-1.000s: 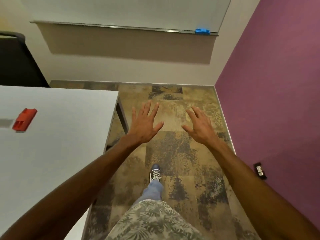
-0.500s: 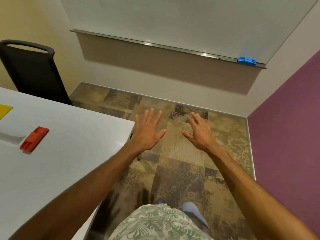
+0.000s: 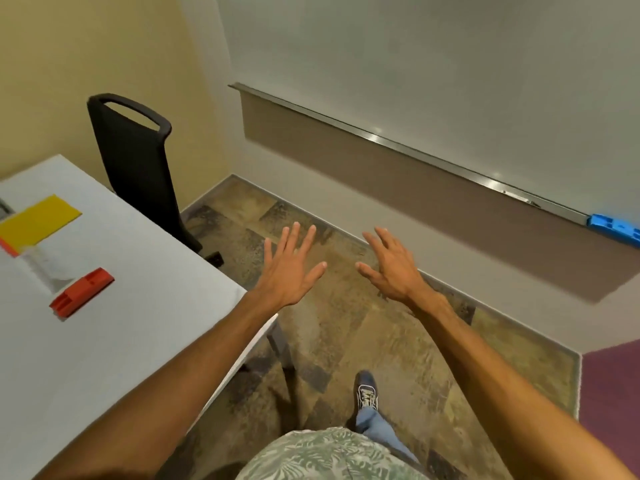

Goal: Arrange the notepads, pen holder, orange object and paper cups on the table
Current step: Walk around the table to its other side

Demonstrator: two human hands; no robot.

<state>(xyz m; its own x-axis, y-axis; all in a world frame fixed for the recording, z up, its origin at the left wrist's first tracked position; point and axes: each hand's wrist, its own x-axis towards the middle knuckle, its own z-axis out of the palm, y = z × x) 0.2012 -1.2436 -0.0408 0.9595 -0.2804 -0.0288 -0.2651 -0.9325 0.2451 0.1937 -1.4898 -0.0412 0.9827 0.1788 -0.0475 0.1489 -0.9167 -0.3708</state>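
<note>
An orange block-shaped object [image 3: 82, 292] lies on the white table [image 3: 114, 341] at the left. Behind it a yellow notepad [image 3: 38, 218] lies flat near the table's far left, with an orange-red edge of another pad [image 3: 8, 247] beneath it at the frame border. A pale blurred item [image 3: 45, 263] sits between pad and orange object; I cannot tell what it is. My left hand [image 3: 289, 270] hovers past the table's right corner, fingers spread, holding nothing. My right hand [image 3: 389, 268] is beside it over the floor, also spread and empty.
A black chair [image 3: 138, 161] stands at the table's far side against the yellow wall. A whiteboard [image 3: 433, 64] with a blue eraser [image 3: 614, 227] on its ledge hangs ahead. Patterned carpet [image 3: 346, 341] lies below; a purple wall [image 3: 613, 393] stands at the right. My foot [image 3: 366, 393] steps forward.
The view has swung left and up: the table, orange object, yellow notepad and chair have come further into view. Both hands stay spread and empty in front of me.
</note>
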